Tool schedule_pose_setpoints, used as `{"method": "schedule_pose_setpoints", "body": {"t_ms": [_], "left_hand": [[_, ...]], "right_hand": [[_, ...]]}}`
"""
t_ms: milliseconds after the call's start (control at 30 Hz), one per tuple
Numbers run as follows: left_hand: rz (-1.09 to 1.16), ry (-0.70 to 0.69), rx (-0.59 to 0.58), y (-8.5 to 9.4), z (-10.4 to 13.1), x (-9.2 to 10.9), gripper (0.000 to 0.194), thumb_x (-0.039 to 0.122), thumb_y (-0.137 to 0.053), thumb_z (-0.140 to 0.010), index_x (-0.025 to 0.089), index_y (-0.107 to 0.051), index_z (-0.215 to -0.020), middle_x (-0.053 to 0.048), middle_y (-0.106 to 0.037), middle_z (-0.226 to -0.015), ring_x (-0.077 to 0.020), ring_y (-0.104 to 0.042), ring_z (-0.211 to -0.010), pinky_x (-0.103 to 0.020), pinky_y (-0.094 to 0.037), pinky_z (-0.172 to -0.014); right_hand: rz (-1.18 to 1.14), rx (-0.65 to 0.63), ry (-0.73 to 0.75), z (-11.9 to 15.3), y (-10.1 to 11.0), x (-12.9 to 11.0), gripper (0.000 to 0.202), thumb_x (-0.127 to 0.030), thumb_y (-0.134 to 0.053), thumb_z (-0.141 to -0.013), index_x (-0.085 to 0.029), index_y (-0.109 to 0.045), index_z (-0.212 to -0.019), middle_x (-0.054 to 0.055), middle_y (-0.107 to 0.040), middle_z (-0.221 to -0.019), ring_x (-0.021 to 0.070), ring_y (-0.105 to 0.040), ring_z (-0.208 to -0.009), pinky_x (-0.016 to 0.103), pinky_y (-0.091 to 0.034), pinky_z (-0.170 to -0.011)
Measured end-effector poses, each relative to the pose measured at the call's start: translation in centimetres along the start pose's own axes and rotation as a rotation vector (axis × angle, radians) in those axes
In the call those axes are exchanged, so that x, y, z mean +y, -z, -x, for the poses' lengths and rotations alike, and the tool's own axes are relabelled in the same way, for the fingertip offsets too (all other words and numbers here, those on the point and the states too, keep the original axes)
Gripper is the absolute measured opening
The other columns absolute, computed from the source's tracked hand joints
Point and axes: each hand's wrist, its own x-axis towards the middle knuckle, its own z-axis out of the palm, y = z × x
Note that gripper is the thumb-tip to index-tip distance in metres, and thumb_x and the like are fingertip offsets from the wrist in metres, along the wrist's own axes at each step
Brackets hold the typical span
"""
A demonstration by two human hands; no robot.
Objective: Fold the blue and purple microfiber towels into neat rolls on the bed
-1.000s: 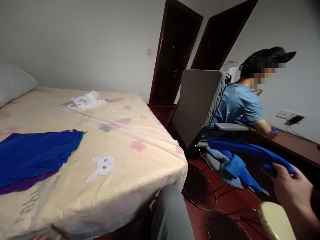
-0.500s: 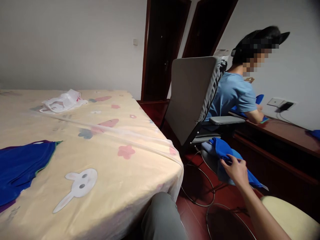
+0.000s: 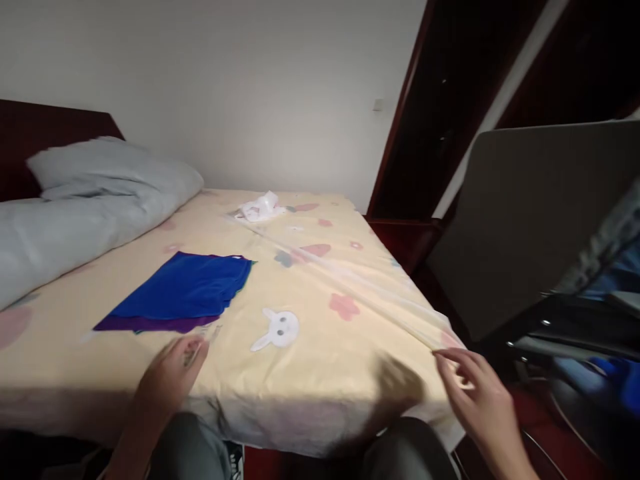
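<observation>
My left hand [image 3: 173, 370] is at the front edge of the bed, just below a flat stack of cloth. Its fingers are curled in, and I cannot make out anything in them. The stack has a blue cloth [image 3: 185, 290] on top, with a purple cloth [image 3: 160, 325] showing along its near edge. My right hand [image 3: 477, 393] is over the bed's right front corner with thumb and forefinger together. Their tips are at the end of a whitish fold in a thin see-through sheet [image 3: 400, 300]; whether they grip it is unclear.
The bed cover [image 3: 310, 373] has rabbit, flower and carrot prints. Near the wall lies a white plastic bag [image 3: 263, 207]; a grey quilt [image 3: 105, 193] is heaped at left. At right stands a grey chair [image 3: 540, 220], with blurred blue cloth [image 3: 627, 383] below its armrest.
My view has swung left, bringing the whole cloth stack and my left hand into sight. My right hand has left the blue cloth beside the chair and moved to the bed corner.
</observation>
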Motion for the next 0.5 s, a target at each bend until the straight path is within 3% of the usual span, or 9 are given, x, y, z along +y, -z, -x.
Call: {"method": "schedule_pose_setpoints", "body": {"t_ms": [100, 200, 300, 367, 433, 500], "left_hand": [[-0.227, 0.123, 0.045, -0.4, -5.1, -2.0, 0.036, 0.048, -0.053, -0.085, 0.020, -0.066, -0.103, -0.013, -0.067, -0.100, -0.0326, -0.062, -0.101, -0.042, -0.048, -0.091], [-0.305, 0.224, 0.017, -2.0, -7.5, -2.9, 0.040, 0.050, -0.050, -0.088, 0.020, -0.064, -0.111, -0.014, -0.064, -0.106, -0.0331, -0.059, -0.107, -0.042, -0.046, -0.095], [-0.285, 0.252, -0.091, -4.2, -7.2, -3.4, 0.050, 0.058, -0.053, -0.086, 0.021, -0.061, -0.117, -0.014, -0.063, -0.107, -0.0330, -0.061, -0.104, -0.041, -0.047, -0.092], [-0.302, 0.317, -0.131, -5.2, -6.7, -3.9, 0.058, 0.066, -0.053, -0.083, 0.020, -0.060, -0.116, -0.015, -0.064, -0.101, -0.0352, -0.062, -0.099, -0.044, -0.048, -0.088], [-0.334, 0.440, -0.080, -5.7, -6.6, -4.7, 0.062, 0.070, -0.051, -0.082, 0.016, -0.060, -0.111, -0.017, -0.064, -0.096, -0.0385, -0.063, -0.097, -0.047, -0.048, -0.085], [-0.342, 0.566, 0.068, -6.0, -7.1, -5.8, 0.064, 0.069, -0.053, -0.082, 0.011, -0.059, -0.109, -0.021, -0.063, -0.099, -0.0421, -0.061, -0.101, -0.051, -0.048, -0.085]], "right_hand": [[-0.231, -0.264, 0.053, -2.4, -6.5, -7.9, 0.031, -0.047, -0.050, -0.093, -0.022, -0.068, -0.093, 0.008, -0.069, -0.094, 0.0191, -0.058, -0.071, 0.029, -0.047, -0.061], [-0.319, -0.469, 0.048, -4.4, -13.2, -12.9, 0.028, -0.041, -0.050, -0.092, -0.021, -0.069, -0.089, 0.006, -0.072, -0.090, 0.0191, -0.062, -0.072, 0.030, -0.046, -0.070], [-0.372, -0.584, -0.050, -4.6, -18.6, -14.1, 0.031, -0.039, -0.048, -0.091, -0.020, -0.071, -0.085, 0.005, -0.074, -0.082, 0.0205, -0.066, -0.073, 0.029, -0.045, -0.067], [-0.366, -0.599, -0.081, -3.9, -20.7, -13.6, 0.033, -0.039, -0.046, -0.091, -0.018, -0.071, -0.086, 0.006, -0.074, -0.080, 0.0217, -0.068, -0.074, 0.029, -0.045, -0.066], [-0.352, -0.609, -0.094, -3.3, -21.6, -12.8, 0.034, -0.042, -0.046, -0.091, -0.019, -0.072, -0.088, 0.007, -0.075, -0.081, 0.0222, -0.067, -0.075, 0.029, -0.045, -0.067], [-0.357, -0.621, -0.102, -3.0, -21.7, -12.5, 0.035, -0.045, -0.047, -0.092, -0.020, -0.071, -0.088, 0.006, -0.074, -0.081, 0.0219, -0.066, -0.075, 0.029, -0.044, -0.067]]}}
